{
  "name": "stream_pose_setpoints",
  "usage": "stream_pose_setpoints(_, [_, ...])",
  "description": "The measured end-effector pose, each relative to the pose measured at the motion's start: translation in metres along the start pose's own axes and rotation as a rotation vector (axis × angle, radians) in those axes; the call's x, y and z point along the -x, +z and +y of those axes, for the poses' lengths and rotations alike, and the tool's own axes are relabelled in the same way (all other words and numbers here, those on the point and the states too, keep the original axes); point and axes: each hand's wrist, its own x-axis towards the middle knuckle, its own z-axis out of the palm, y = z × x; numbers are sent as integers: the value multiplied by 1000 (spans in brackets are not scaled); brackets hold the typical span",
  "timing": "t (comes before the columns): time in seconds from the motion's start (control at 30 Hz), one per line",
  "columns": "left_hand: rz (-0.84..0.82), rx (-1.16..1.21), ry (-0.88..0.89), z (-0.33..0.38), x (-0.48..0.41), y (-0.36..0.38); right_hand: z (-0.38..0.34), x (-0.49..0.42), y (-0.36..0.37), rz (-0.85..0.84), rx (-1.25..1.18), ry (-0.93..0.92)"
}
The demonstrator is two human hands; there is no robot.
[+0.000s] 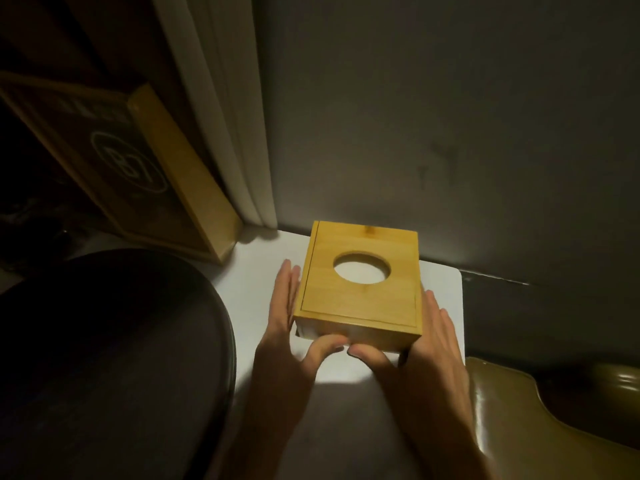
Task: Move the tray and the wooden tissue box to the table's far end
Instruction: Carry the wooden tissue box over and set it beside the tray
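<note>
Dim overall; bright pool on white table near its far edge. Deep shadow at left. Slight motion blur on fingertips.

Both forearms reach forward side by side; left hand flat, fingers straight, palm inward, thumb curled in low; right hand mirrors it, palm inward, thumb tucked, thumb tips nearly meeting; both bare.
</note>
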Motion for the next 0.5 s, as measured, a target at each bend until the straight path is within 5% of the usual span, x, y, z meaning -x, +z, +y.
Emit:
stream_pose_setpoints(0.13, [69,-277,258,-1,-5,2,-9,-3,-11,154,-63,-29])
stream_pose_setpoints(0.3, [-24,-845,143,27,-22,-10,-14,-21,-32,48,216,-119])
stream_pose_setpoints(0.5, [-117,-1160,111,41,-47,-12,-40,-40,-33,-20,586,-12])
